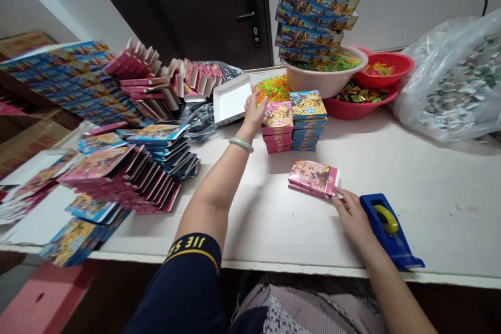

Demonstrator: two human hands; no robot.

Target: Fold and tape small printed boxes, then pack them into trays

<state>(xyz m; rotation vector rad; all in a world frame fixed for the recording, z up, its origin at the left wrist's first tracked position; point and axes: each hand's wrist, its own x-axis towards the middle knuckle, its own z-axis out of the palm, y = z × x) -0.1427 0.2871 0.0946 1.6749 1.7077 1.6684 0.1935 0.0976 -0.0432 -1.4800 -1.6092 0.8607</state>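
My left hand (256, 109) reaches over the table, beside the orange and green small pieces (276, 87) and the left edge of a pink box stack (278, 120); its fingers are apart, and nothing shows in them. A blue box stack (308, 109) stands against the pink one. My right hand (350, 211) is at the right end of a flat pink box pair (313, 177), with its thumb and fingers at the white open flap. A white-lined open tray box (233, 99) leans just left of my left hand.
A blue tape dispenser (391, 235) lies right of my right hand. Bowls (313, 81) hold small pieces, with trays (313, 21) stacked above. A clear bag (450, 83) sits at the right. Pink boxes (117, 177) and blue boxes (164, 141) crowd the left.
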